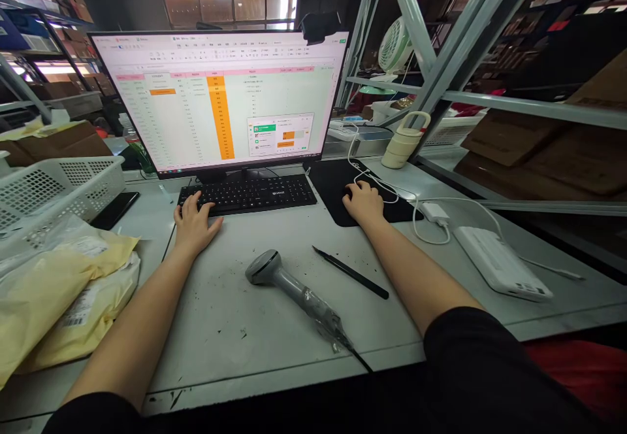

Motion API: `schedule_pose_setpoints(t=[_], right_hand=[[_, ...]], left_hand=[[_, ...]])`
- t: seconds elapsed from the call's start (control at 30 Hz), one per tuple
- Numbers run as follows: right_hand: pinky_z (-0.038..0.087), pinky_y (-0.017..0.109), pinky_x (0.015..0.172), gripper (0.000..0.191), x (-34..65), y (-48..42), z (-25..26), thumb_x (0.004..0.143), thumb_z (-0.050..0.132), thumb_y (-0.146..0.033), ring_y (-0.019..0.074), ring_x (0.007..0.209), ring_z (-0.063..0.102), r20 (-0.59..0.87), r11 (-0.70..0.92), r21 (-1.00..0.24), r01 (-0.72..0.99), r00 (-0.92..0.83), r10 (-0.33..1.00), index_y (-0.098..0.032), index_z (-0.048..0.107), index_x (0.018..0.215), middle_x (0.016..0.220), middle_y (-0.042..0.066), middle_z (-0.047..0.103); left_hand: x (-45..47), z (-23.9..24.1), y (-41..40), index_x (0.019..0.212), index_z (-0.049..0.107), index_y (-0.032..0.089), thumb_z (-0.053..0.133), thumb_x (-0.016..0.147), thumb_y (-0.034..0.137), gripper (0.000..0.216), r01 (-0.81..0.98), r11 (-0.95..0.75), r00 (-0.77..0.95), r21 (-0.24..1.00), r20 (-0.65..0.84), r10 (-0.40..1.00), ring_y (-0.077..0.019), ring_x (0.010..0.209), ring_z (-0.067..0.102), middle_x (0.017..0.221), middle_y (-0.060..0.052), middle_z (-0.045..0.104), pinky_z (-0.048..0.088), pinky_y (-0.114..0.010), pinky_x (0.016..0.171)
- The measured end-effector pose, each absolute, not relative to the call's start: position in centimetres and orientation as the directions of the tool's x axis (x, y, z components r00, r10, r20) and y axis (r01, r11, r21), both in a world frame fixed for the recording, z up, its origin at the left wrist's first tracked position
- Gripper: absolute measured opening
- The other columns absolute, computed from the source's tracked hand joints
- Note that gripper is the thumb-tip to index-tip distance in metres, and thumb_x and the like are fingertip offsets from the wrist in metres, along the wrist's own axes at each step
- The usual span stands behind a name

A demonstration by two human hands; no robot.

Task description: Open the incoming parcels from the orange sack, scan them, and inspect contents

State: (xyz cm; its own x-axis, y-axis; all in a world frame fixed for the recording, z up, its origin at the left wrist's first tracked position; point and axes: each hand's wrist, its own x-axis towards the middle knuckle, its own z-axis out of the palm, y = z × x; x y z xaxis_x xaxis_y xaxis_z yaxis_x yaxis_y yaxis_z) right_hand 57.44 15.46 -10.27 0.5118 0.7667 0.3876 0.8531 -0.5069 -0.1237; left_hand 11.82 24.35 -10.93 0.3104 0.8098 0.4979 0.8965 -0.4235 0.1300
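My left hand lies with its fingers spread at the left end of the black keyboard, fingertips on the keys and thumb off to the side. Over the black mouse pad, my right hand is curled on a computer mouse, which the hand almost wholly hides. A monitor behind the keyboard shows a spreadsheet with an orange column and a small chat window. Between my forearms lie a grey barcode scanner, its handle wrapped in clear tape, and a slim black pointed tool, perhaps tweezers.
Yellow parcels and a white plastic basket crowd the left, beside a black phone. On the right are a white power bank, a charger with cables, a cream cup and a metal shelf frame.
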Motion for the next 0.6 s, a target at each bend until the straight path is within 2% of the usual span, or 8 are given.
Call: schedule_pose_setpoints(t=[0.13,0.33,0.6], right_hand=[[0.048,0.047,0.094,0.048,57.47,15.53,-10.38,0.097,0.045,-0.032,0.0361,0.121,0.055,0.389,-0.507,-0.126,0.853,0.513,0.765,-0.022,0.066,0.138,0.153,0.015,0.053],[0.047,0.048,0.095,0.060,57.60,15.66,-10.48,0.097,0.044,-0.032,0.0358,0.116,0.057,0.385,-0.508,-0.127,0.852,0.515,0.766,-0.020,0.051,0.155,0.143,0.018,0.061],[0.047,0.048,0.094,0.058,57.45,15.51,-10.45,0.097,0.044,-0.032,0.0355,0.118,0.055,0.394,-0.509,-0.125,0.852,0.513,0.762,-0.023,0.053,0.154,0.149,0.017,0.055]], left_hand=[[11.86,-10.82,24.30,0.134,0.067,0.020,0.061,0.096,0.045,0.046,0.896,-0.423,0.307,0.137,0.496,0.812,-0.0357,0.156,0.029,0.166,-0.020,0.035,0.018,-0.063,0.127],[11.82,-10.92,24.40,0.134,0.066,0.020,0.061,0.095,0.045,0.047,0.894,-0.429,0.314,0.128,0.503,0.806,-0.0368,0.156,0.030,0.166,-0.020,0.035,0.019,-0.063,0.127],[11.74,-11.01,24.47,0.133,0.067,0.021,0.061,0.095,0.046,0.046,0.890,-0.433,0.310,0.143,0.508,0.804,-0.0368,0.156,0.030,0.166,-0.020,0.035,0.018,-0.063,0.127]])
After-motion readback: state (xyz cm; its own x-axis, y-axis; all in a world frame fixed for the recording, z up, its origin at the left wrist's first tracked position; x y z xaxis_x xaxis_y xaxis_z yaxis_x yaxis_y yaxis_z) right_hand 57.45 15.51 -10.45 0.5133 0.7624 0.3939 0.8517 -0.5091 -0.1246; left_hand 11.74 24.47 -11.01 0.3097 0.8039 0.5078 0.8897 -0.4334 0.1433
